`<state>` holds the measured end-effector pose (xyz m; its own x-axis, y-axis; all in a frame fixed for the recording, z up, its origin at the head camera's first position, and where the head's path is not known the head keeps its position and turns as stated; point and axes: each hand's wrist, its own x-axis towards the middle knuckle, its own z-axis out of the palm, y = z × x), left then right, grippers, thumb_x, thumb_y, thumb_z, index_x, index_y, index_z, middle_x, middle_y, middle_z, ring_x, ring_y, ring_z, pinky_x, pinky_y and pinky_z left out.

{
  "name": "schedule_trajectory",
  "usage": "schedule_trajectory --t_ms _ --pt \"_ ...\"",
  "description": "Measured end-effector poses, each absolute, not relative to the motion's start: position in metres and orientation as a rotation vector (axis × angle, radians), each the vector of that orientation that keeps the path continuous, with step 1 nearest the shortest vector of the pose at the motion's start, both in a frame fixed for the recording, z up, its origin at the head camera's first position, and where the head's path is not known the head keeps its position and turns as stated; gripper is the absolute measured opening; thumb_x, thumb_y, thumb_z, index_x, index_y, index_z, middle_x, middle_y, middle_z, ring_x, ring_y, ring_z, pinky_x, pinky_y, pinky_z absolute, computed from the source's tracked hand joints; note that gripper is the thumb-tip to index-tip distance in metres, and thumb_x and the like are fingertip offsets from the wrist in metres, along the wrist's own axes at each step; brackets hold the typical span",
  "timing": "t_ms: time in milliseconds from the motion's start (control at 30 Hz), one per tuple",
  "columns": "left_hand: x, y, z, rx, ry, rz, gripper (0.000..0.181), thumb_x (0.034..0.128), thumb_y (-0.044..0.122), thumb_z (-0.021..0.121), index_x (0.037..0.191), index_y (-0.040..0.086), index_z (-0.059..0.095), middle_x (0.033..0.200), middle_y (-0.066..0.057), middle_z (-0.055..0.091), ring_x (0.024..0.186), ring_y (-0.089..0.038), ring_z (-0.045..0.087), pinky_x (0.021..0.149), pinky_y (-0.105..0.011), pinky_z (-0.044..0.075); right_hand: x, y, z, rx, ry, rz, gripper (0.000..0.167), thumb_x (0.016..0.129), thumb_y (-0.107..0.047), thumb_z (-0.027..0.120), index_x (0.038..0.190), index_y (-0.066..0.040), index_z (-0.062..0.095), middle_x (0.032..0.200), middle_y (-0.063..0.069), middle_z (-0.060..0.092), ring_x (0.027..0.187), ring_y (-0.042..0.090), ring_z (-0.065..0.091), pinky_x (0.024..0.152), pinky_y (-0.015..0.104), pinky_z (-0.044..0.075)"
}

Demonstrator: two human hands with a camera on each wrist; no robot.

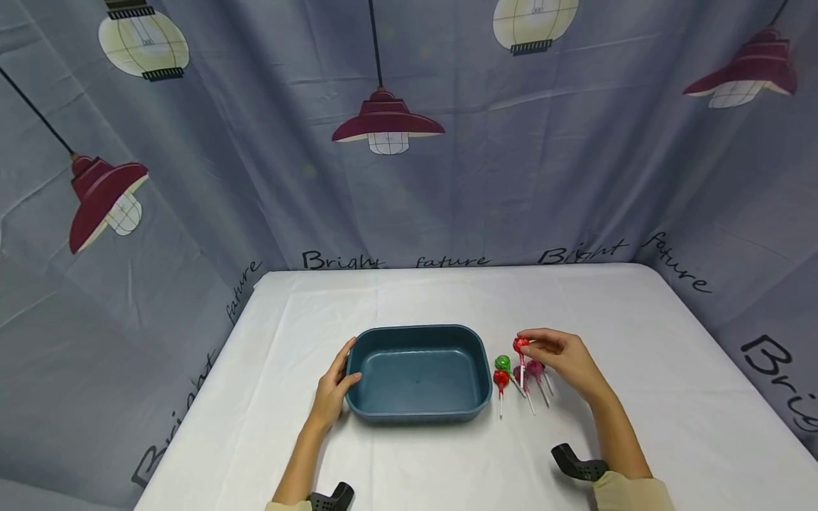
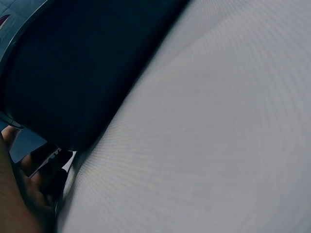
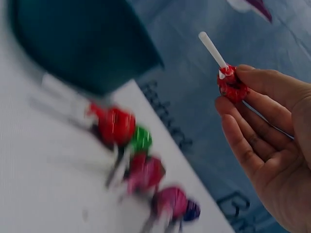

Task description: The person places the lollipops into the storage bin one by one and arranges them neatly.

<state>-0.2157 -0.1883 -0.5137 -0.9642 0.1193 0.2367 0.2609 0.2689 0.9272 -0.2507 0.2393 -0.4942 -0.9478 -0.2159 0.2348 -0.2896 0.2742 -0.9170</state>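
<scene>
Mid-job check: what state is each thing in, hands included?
White cloth-covered table: cloth faintly creased
Dark teal, rounded rectangular tray: upright, on the table
Left hand: gripping the tray's left side
Round red-wrapped lollipop, white stick: lifted, pinched
Right hand: pinching that lollipop
Second red-wrapped lollipop: lying on the table
Green-wrapped lollipop: lying there
Two pink-wrapped lollipops: lying there
Dark purple-wrapped lollipop: partly hidden

Grey-blue fabric (image 1: 473,206) around a white-covered table (image 1: 447,461)

The fabric falls in folds. A printed dark red lamp (image 1: 387,122) is at twelve o'clock, with similar lamps (image 1: 102,199) at nine and two; a printed pale lantern (image 1: 143,44) is at ten, another at one. Black letters (image 1: 453,262), "Bright fature", run along the fabric's lower edge. The table lies towards six o'clock.
</scene>
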Motion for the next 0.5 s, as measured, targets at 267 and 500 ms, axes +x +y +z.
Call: schedule_trajectory --t_ms 267,500 --pt "-0.215 -0.188 -0.511 -0.346 -2.413 -1.799 0.058 0.0902 0.005 0.055 0.144 0.011 0.034 0.142 -0.015 0.035 0.13 -0.034 0.032 0.1 -0.051 0.031 -0.248 0.189 -0.449 0.533 -2.459 1.813 0.034 0.084 -0.022 0.068 0.112 -0.005 0.064 0.103 0.013 0.066 0.089 0.018 0.065 0.077 0.024 0.05" --pt "-0.215 -0.188 -0.51 -0.344 -2.412 -1.794 0.057 0.0901 0.005 0.055 0.143 0.011 0.035 0.142 -0.016 0.036 0.129 -0.032 0.033 0.1 -0.05 0.031 -0.254 0.146 -0.432 0.504 -2.491 1.803 0.034 0.082 -0.024 0.07 0.112 -0.007 0.065 0.102 0.01 0.067 0.089 0.019 0.064 0.078 0.028 0.051"
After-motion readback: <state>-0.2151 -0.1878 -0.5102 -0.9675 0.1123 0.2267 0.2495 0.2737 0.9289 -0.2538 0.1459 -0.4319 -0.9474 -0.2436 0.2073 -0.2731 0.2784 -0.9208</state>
